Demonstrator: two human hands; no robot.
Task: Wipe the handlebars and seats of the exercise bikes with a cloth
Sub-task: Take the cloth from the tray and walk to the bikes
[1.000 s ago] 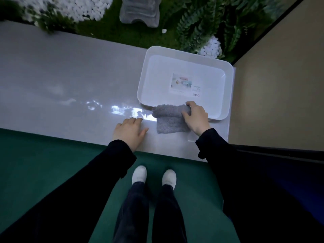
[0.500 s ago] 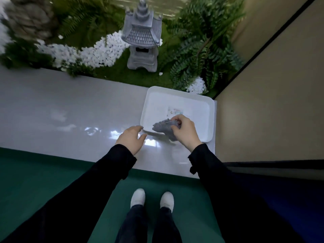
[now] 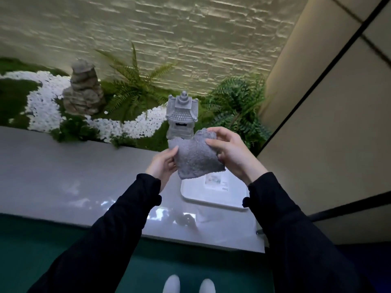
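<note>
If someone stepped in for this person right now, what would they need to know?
Left hand: grips the left edge of the grey cloth.
Right hand: pinches the cloth's right edge.
Cloth: held in the air over the white tray, which sits on the glossy ledge.
Done: the cloth is in hand.
Left: all wiping of handlebars and seats; no exercise bike is in view.

Head-worn view, forward and down, close over hands [image 3: 198,157] and ledge [image 3: 63,176].
</note>
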